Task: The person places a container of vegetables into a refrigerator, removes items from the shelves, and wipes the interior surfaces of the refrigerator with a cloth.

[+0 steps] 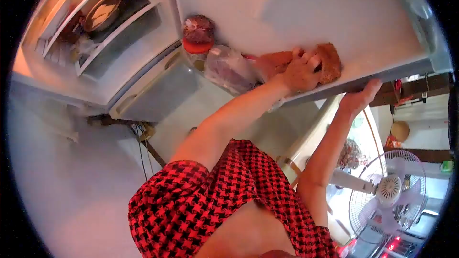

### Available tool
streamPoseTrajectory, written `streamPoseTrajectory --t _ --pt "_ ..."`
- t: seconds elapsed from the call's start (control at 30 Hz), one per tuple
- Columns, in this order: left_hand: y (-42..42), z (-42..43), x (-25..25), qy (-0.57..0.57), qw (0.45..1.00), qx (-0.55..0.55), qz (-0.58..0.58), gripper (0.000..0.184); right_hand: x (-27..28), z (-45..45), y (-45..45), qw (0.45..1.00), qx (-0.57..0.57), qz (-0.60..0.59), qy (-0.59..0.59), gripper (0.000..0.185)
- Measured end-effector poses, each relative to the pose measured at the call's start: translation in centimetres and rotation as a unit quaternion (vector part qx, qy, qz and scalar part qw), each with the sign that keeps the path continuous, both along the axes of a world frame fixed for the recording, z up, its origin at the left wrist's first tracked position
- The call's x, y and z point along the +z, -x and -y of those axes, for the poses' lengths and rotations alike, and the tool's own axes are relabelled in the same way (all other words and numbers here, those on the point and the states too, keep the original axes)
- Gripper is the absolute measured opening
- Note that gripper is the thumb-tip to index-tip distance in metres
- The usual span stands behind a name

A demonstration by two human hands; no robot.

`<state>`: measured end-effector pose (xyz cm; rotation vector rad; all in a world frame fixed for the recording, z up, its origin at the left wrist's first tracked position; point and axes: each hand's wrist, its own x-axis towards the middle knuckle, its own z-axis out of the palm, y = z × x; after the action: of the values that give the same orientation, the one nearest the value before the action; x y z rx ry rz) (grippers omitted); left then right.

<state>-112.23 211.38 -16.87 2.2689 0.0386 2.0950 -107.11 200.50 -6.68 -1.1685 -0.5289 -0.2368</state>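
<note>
My left hand point(302, 72) reaches to the inner side of an open fridge door point(306, 9), its fingers bent around a reddish-brown packet point(331, 62). More reddish-brown material point(275, 63) lies just left of that hand. Beside it are a clear plastic bag point(230, 69) with something purplish inside and a jar with a red lid point(197, 45), with a dark red bundle point(198, 27) touching the lid. My right hand point(361, 98) grips the door's edge, its thumb side showing; some fingers are hidden.
Fridge shelves with a bowl point(103, 13) are at the upper left. A drawer front point(158, 91) juts out below them. At the lower right stands a fan point(388, 190), near a light-coloured table point(330, 114). Cables point(142, 150) hang at the left.
</note>
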Motion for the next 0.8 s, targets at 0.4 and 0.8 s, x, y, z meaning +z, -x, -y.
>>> streamPoseTrajectory --t 0.4,0.8 --pt "4.7 -7.2 -1.7 0.291 0.946 0.039 0.140 0.020 0.1 0.0 0.2 0.999 -0.026 0.026 0.025 0.065" --pt "7.7 -12.8 0.6 0.468 0.848 0.115 0.219 0.037 -0.2 -0.2 0.3 0.999 -0.028 0.005 0.023 0.068"
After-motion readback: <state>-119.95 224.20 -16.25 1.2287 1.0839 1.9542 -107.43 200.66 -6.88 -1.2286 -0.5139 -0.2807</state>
